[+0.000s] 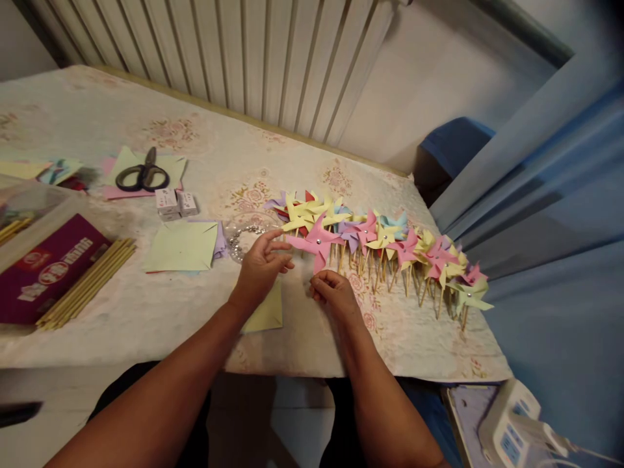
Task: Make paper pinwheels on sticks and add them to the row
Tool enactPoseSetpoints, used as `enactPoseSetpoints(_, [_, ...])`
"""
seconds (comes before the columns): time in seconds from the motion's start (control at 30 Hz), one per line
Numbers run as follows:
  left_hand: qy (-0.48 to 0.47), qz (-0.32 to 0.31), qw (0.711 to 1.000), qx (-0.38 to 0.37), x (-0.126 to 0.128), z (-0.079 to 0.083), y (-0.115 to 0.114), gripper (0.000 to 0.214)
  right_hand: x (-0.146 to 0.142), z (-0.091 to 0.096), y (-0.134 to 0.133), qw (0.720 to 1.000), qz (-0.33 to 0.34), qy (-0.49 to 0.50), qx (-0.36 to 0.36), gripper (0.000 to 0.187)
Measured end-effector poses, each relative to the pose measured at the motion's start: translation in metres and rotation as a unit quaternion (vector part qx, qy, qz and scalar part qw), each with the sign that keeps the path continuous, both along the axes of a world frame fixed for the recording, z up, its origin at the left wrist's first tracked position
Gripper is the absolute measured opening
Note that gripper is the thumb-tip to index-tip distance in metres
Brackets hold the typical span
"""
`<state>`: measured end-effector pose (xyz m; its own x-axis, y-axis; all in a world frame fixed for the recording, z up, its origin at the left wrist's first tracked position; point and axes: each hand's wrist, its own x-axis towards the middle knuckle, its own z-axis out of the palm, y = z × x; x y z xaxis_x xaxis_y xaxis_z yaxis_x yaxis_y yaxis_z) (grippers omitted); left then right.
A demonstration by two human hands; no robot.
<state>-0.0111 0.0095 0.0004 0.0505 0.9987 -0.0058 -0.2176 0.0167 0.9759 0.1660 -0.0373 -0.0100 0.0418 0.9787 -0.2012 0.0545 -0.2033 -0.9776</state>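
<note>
A pink paper pinwheel [318,242] faces me at the middle of the table, a shiny pin at its centre. Below it my right hand [336,298] is closed in a pinch, apparently round its stick, which the fingers mostly hide. My left hand [263,266] is open beside the pinwheel's left blade, fingers spread and holding nothing. Under the left forearm lies a pale yellow-green paper square [267,313]. Just behind that hand sits a clear round dish of silvery pins [238,246]. Finished pinwheels [390,240] on sticks lie in a row to the right.
Green scissors [143,175] rest on coloured paper, with small white boxes [176,204] nearby. Cut paper squares [181,247] lie left of the dish. Wooden sticks [88,283] lean on a plastic bin [34,201] at left. A power strip [509,422] is below the table's right edge.
</note>
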Motion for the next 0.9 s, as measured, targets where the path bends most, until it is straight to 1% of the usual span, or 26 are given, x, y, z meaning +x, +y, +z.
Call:
enactPoseSetpoints(0.1, [0.009, -0.005, 1.0, 0.023, 0.0, 0.0, -0.002, 0.061, 0.003, 0.0, 0.0, 1.0, 0.012, -0.008, 0.003, 0.022])
enactPoseSetpoints(0.23, [0.028, 0.008, 0.999, 0.045, -0.003, 0.003, -0.004, 0.053, 0.005, 0.0, -0.001, 1.0, 0.02, -0.01, -0.004, 0.023])
enactPoseSetpoints(0.4, [0.097, -0.005, 0.992, 0.085, -0.011, -0.001, -0.004, 0.035, 0.005, -0.001, -0.002, 0.999, 0.034, -0.013, -0.01, 0.024])
enactPoseSetpoints(0.53, [0.145, 0.015, 0.982, 0.117, -0.015, -0.002, -0.004, 0.022, 0.006, 0.0, -0.002, 0.999, 0.038, -0.013, -0.01, 0.024])
enactPoseSetpoints(0.7, [0.159, 0.029, 0.98, 0.12, -0.017, 0.002, -0.003, 0.016, 0.006, 0.0, -0.002, 0.999, 0.048, -0.007, -0.009, 0.023])
enactPoseSetpoints(0.9, [0.173, 0.034, 0.977, 0.117, -0.019, -0.001, -0.002, 0.014, 0.007, -0.002, -0.002, 0.999, 0.051, -0.014, -0.008, 0.022])
